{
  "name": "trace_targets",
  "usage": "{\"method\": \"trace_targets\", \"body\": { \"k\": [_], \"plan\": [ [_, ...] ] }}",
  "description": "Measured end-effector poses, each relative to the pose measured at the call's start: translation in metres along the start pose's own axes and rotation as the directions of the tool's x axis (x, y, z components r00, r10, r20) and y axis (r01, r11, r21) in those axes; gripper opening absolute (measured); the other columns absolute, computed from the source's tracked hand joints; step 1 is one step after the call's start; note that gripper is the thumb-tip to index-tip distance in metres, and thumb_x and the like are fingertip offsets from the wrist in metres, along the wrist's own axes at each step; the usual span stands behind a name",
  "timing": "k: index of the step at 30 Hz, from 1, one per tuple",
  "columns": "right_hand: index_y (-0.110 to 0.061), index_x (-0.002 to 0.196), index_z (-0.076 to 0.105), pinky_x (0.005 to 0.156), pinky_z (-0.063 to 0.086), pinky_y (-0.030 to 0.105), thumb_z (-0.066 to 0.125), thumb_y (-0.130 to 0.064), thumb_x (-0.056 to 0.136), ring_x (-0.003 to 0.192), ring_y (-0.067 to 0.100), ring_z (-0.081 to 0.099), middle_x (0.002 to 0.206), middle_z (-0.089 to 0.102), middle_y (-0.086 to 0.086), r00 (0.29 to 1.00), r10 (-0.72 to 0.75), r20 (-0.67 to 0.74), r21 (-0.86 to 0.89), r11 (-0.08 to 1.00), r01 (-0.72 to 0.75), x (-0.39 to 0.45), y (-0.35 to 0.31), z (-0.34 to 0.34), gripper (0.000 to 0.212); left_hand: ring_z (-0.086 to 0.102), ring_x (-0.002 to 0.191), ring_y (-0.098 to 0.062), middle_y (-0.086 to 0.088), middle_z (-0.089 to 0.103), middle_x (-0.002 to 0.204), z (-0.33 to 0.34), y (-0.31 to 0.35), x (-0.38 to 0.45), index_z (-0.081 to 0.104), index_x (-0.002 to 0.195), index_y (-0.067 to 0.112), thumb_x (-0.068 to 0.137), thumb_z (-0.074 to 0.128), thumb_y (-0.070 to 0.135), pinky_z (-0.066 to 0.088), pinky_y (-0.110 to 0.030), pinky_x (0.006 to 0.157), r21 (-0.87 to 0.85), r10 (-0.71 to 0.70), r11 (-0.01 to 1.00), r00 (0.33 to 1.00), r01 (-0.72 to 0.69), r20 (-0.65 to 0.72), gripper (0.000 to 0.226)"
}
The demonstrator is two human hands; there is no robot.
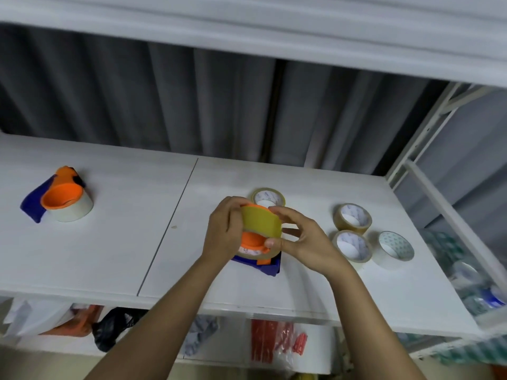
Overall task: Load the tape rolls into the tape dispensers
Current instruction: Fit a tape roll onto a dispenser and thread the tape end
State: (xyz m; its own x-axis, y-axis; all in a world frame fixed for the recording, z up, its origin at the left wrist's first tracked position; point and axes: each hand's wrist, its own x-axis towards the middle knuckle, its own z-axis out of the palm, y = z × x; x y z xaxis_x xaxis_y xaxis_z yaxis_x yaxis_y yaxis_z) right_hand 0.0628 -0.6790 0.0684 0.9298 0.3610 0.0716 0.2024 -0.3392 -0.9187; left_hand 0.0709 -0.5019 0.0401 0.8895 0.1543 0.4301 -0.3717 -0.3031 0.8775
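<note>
Head view of the white bench [109, 256]; the person's left hand [223, 231] and right hand [307, 242] met over an orange-and-blue plastic tape dispenser [260, 259], held just above the bench at centre. A roll of yellowish-brown packing tape [260, 222] sat on the dispenser's orange hub [253, 239], tilted, its round opening facing down toward the viewer and its axis running obliquely away and upward. The left hand's fingers were curled round the far left rim of the roll and dispenser; the right hand's thumb pressed the near right edge of the roll while its other fingers arched over the top, apparently pinching it, though blur left the exact contact uncertain. The roll thus lay between the two hands, touching both, neither plainly nearer; seating it would seem to call for a push along the hub's axis, down toward the blue base. To the right, well apart from the hands, lay four spare rolls: one brown roll [268, 198] just behind the hands, two more brown rolls [352, 218] [352, 246], and a pale whitish roll [396, 249], all flat with cores upward. At far left stood a second orange-and-blue dispenser [61, 197], already carrying a whitish roll. The step appeared to be the loading of the second dispenser, not yet finished.
</note>
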Motion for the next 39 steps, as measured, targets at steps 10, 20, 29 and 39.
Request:
{"method": "trace_targets", "body": {
  "k": [10, 20, 29, 39],
  "plan": [
    [-0.043, 0.104, 0.060, 0.083, 0.047, 0.010, 0.079, -0.018, 0.075, 0.101, -0.004, 0.055, 0.100, 0.060, -0.020, 0.999, -0.001, 0.037, 0.059, 0.998, -0.002, -0.005, 0.005, -0.002, 0.042, 0.055, 0.070, -0.011, 0.002, 0.061, 0.071, 0.006, -0.003, -0.001, 0.060, 0.078, 0.010, 0.079, 0.026, 0.039, 0.042, -0.022, 0.059, 0.027, -0.030, 0.999, 0.999, 0.030, -0.012, 0.045],
    [-0.037, 0.111, 0.064, 0.084, 0.052, 0.021, 0.074, -0.023, 0.081, 0.096, 0.004, 0.062, 0.092, 0.063, -0.024, 0.999, 0.028, 0.030, 0.126, 0.992, -0.031, -0.002, 0.010, 0.010, 0.034, 0.053, 0.063, -0.018, -0.019, 0.058, 0.072, -0.002, -0.006, 0.006, 0.054, 0.076, -0.004, 0.090, 0.030, 0.033, 0.039, -0.024, 0.056, -0.012, -0.179, 0.984, 0.981, 0.180, 0.077, 0.046],
    [-0.025, 0.120, 0.059, 0.091, 0.049, 0.020, 0.065, -0.022, 0.087, 0.105, 0.010, 0.063, 0.106, 0.070, -0.002, 0.997, 0.080, -0.023, 0.211, 0.975, -0.073, 0.003, 0.020, 0.013, 0.034, 0.069, 0.073, -0.019, -0.006, 0.071, 0.073, -0.002, -0.023, 0.013, 0.064, 0.076, 0.022, 0.097, 0.025, 0.055, 0.053, -0.034, 0.070, -0.302, -0.581, 0.766, 0.812, 0.567, 0.050, 0.055],
    [-0.023, 0.138, 0.045, 0.104, 0.039, 0.022, 0.051, -0.017, 0.097, 0.122, 0.005, 0.051, 0.128, 0.057, -0.008, 0.986, 0.144, 0.079, -0.066, 0.988, -0.139, 0.000, 0.029, -0.006, 0.042, 0.065, 0.092, -0.008, 0.007, 0.068, 0.096, -0.030, -0.006, 0.007, 0.062, 0.103, 0.024, 0.080, 0.055, 0.050, 0.050, -0.023, 0.080, -0.054, -0.316, 0.905, 0.750, 0.423, 0.581, 0.035]
  ]
}}
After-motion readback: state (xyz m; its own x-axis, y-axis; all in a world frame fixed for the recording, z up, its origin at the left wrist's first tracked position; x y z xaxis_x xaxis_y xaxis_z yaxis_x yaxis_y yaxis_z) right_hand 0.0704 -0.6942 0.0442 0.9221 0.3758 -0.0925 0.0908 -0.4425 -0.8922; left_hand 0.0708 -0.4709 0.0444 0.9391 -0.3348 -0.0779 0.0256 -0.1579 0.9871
